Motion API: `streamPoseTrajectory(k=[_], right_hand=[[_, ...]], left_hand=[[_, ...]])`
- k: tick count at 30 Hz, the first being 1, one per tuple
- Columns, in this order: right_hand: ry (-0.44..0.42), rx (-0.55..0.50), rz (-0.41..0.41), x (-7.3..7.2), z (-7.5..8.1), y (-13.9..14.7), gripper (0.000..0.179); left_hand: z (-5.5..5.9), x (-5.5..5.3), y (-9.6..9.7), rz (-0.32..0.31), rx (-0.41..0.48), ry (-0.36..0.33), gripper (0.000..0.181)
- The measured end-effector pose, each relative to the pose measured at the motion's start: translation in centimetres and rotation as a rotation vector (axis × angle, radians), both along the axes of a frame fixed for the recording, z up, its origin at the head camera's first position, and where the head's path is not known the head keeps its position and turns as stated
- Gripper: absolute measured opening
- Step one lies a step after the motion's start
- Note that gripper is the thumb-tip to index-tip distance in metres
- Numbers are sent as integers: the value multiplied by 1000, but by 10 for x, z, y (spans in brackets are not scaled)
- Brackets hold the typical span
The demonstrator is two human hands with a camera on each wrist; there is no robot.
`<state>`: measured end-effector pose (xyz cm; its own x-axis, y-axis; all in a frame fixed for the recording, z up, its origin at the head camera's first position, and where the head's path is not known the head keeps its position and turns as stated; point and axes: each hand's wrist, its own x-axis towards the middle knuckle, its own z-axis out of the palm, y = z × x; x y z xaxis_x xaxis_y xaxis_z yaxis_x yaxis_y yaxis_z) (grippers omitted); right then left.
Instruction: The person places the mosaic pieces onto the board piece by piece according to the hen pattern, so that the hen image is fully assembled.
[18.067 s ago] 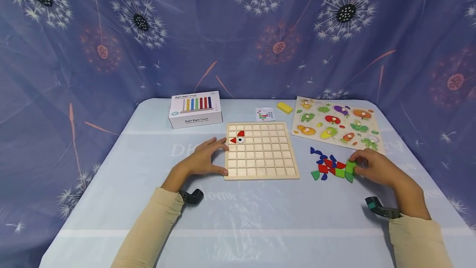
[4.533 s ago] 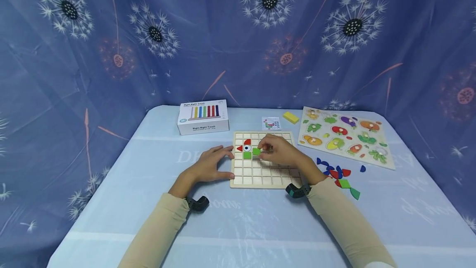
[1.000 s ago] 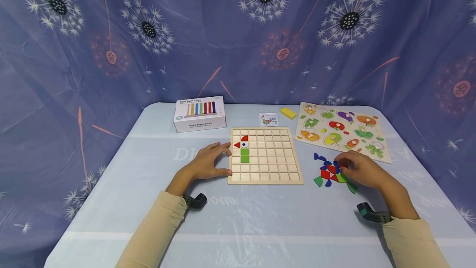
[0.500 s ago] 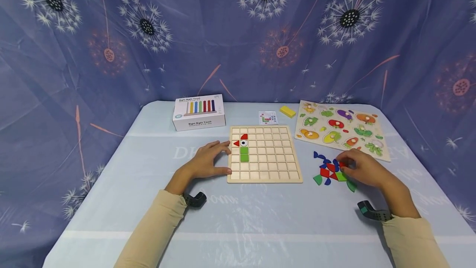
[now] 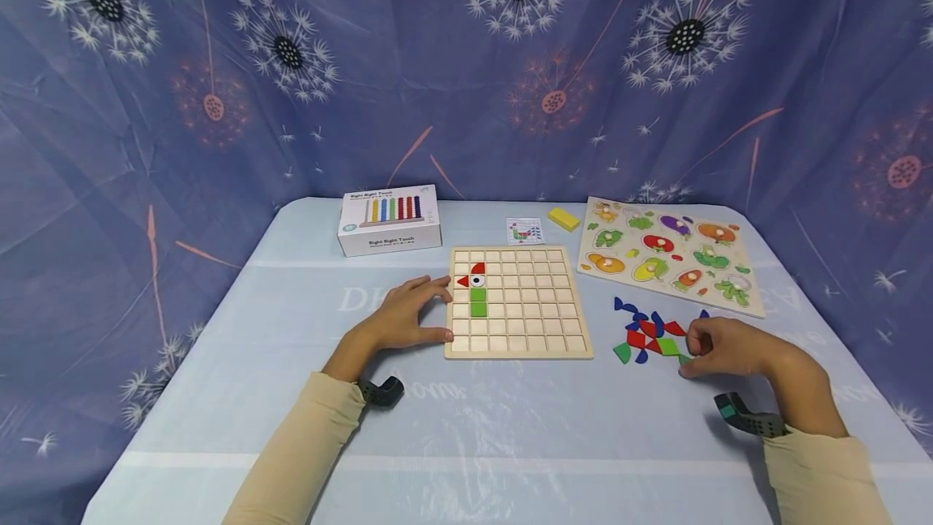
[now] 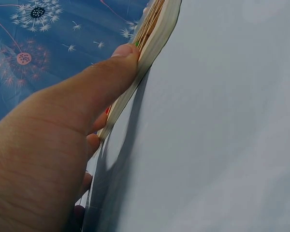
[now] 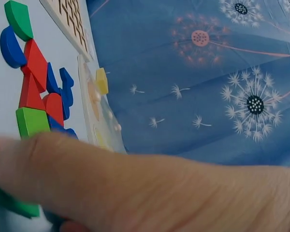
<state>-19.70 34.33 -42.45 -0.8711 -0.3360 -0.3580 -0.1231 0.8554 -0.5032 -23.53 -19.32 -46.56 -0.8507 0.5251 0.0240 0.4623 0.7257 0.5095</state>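
My left hand [image 5: 401,318] rests at the left edge of a wooden grid board [image 5: 521,357], thumb and fingers spread along it. The left wrist view shows the thumb [image 6: 121,60] against the board's side. On the board sit a red quarter-round [image 5: 478,269], a red triangle [image 5: 463,282], an eye tile [image 5: 477,281] and two light green squares [image 5: 478,302]. To the right, my right hand [image 5: 732,347] has thumb and forefinger about a dark green quarter-round [image 5: 683,360]; the thumb hides whether they grip it. A light green square [image 7: 31,122] lies beside it.
Loose red pieces [image 5: 636,339] and blue pieces [image 5: 619,304] lie around the right hand. Behind are a vegetable peg puzzle [image 5: 659,286], a yellow block [image 5: 564,219], a pattern card [image 5: 525,231] and a white box [image 5: 389,221].
Two light green squares have come onto the board below the eye tile. In the last half second my right hand has moved nearer and rightward, from the red and blue pieces to the dark green quarter-round.
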Motion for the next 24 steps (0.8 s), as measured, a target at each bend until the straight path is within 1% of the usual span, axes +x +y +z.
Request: streamPoseTrajectory(k=[2,4,9,11,14,19,24], right_hand=[[-8,3,1,0,0,0,36],[14,-4,5,-1,-1,1,33],[121,-33,3,-4,-6,4,27],[158,-45,2,-5,-8,5,27],[193,-42,15,-7,-9,8,31],[190,-39,30,-7,-9,13,32],[183,-42,7,-6,-11,15,27]], left_hand=[[0,0,0,0,5,-1,58],[0,1,0,2,8,-4,58],[-1,0,-1,3,4,-8,57],[-1,0,0,2,7,-7,57],[-1,0,0,1,16,-7,57],[0,-1,0,1,17,-8,58],[0,-1,0,4,15,-14,58]])
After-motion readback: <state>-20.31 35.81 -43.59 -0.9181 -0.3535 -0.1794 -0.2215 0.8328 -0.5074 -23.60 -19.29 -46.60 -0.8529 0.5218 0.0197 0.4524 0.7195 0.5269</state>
